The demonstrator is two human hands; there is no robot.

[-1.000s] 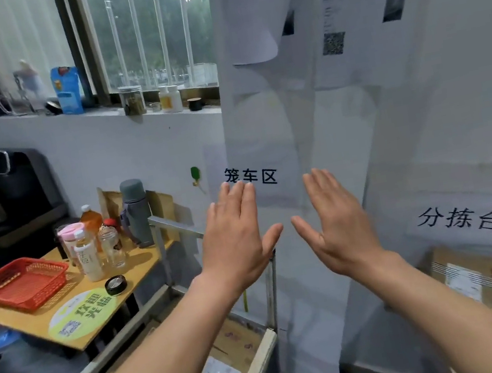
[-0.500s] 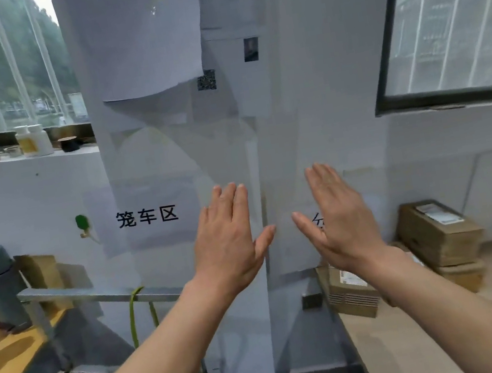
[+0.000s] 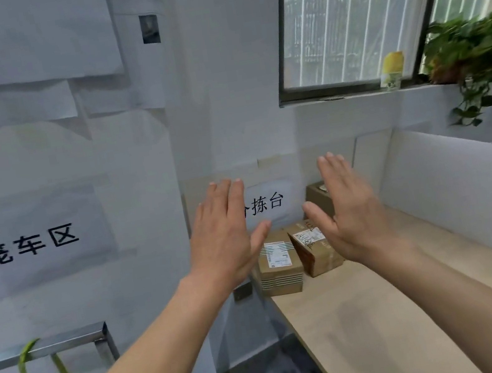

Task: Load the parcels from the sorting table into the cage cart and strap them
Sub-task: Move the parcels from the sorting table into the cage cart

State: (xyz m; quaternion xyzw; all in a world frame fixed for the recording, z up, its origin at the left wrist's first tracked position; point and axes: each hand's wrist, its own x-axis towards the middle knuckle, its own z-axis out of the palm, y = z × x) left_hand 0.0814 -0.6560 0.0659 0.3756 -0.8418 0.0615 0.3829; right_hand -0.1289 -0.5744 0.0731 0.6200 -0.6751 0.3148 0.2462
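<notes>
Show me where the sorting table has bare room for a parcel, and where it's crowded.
Bare: the table's whole near stretch, from its front edge up to the striped parcel and the tilted parcel, bordered on the right by the white panel. Crowded: the far corner, where those two and a third box behind them cluster.

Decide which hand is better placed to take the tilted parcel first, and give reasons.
Right, probably. The right hand, open, overlaps the tilted parcel in the view, and the table runs along that side. The left hand, also open, shows left of the table's edge, before the wall.
</notes>
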